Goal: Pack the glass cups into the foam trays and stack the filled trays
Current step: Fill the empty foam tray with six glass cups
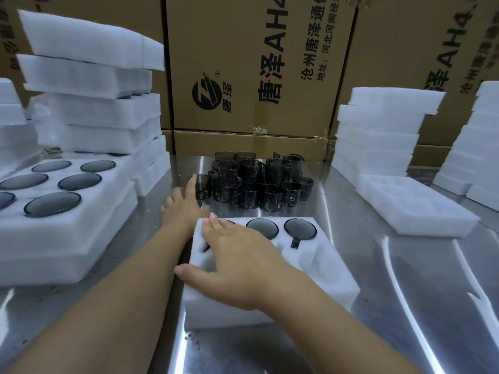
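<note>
- The loose glass cups (256, 179) are being kept in a tight, stacked cluster at the far middle of the steel surface (405, 292); three more are being held in the far row of pockets of the foam tray (324, 265) just in front.
- The left hand (183, 206) is being stretched toward the cluster with fingers straight and nothing gripped; its forefinger is being brought to the leftmost cup (201, 184), touching it or nearly so.
- The right hand (237, 260) is being laid flat on the tray, fingers straight, nothing held; the tray is probably being steadied.
- The cups are being judged hard, smooth, breakable and light singly; a grip round the body or by the handle is being advised, so that neighbours are not toppled.
- The foam is being judged soft and light; support from beneath is being advised for a filled tray.
</note>
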